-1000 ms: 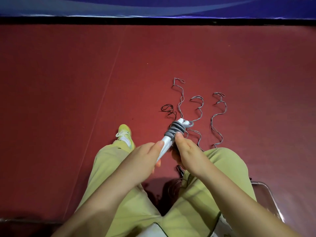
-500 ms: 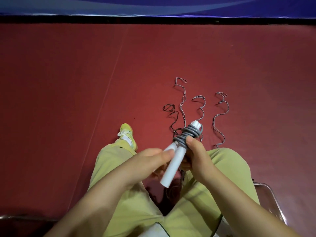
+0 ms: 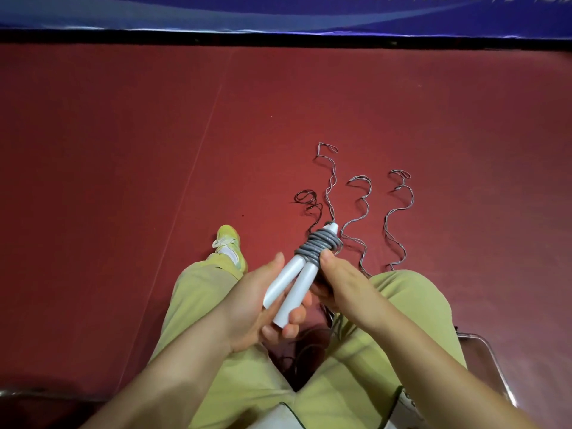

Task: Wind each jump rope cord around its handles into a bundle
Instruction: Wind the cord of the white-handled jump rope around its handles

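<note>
White plastic handles [image 3: 292,284] lie side by side across the curled fingers of the left hand [image 3: 257,308], which cradles their near ends. The right hand [image 3: 339,284] pinches the grey cord [image 3: 317,243] against the wound coils at the far ends, thumb on top. Winding of this rope looks to be midway: loose cord trails down between the knees. Next, the right hand should carry that slack round the pair again, keeping tension. More cords [image 3: 399,218] snake over the red floor [image 3: 123,181] beyond.

Your left hand [image 3: 260,305] cradles two white plastic jump-rope handles [image 3: 294,286]; your right hand [image 3: 337,283] pinches the grey wound cord [image 3: 318,243]. Loose grey cords [image 3: 365,209] lie on the red floor [image 3: 123,181].
</note>
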